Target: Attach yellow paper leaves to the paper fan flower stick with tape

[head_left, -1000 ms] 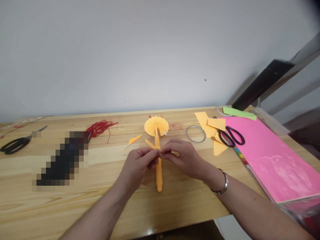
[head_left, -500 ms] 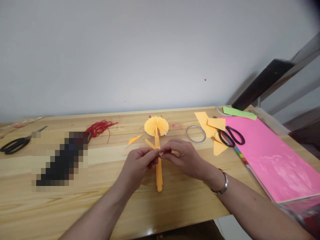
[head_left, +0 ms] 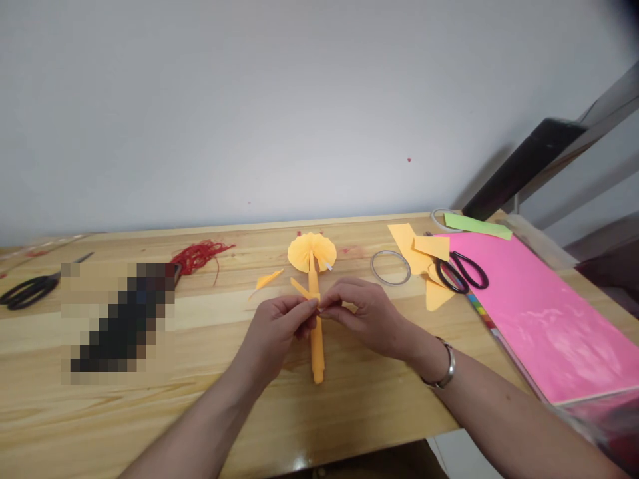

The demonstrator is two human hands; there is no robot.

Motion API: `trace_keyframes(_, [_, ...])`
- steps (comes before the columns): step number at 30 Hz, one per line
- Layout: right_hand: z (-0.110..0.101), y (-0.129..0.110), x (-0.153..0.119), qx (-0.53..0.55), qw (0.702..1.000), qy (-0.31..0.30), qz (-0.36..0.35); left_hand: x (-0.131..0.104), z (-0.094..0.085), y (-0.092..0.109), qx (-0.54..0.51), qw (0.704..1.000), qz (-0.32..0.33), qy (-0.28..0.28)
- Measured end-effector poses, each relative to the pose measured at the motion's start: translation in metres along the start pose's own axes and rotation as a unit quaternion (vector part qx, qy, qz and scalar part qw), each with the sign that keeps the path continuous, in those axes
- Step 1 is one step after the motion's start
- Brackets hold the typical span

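Rolled orange paper tube [head_left: 318,352], centre.
Left hand [head_left: 282,319] pinching narrow orange paper strip [head_left: 301,289]; right hand [head_left: 367,316] narrowly pinched, contents too small to tell; glossy pink sheet [head_left: 544,309], right.

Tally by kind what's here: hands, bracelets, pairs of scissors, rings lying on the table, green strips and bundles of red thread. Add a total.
Hands: 2
Bracelets: 1
Scissors: 2
Rings: 2
Green strips: 1
Red thread bundles: 1
Total: 9
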State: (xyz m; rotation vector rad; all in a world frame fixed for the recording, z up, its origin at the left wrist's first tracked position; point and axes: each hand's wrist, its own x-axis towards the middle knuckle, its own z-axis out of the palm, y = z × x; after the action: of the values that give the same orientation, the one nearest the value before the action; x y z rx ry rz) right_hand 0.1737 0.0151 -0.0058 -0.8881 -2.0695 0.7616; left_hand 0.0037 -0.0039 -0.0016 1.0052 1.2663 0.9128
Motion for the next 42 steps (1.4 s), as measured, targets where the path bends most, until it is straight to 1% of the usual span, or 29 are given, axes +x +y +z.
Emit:
trace_keyframes(16, [0.0004, 0.0003, -0.0004, -0.009, 1.0, 0.004, 0.007, 0.0017, -0.0012, -0.0019, -0.018, 1.0, -0.007, -0.007])
trace_keyframes(23, [0.0025, 0.0043, -0.0013, -0.001, 1.0, -0.003, -0.013, 0.0004, -0.0005, -0.0019, -0.017, 1.0, -0.011, -0.004])
trace_keyframes(42, [0.0018, 0.003, -0.0013, 0.003, 1.0, -0.007, -0.004, 0.001, -0.0001, -0.0024, -0.014, 1.0, -0.011, -0.006])
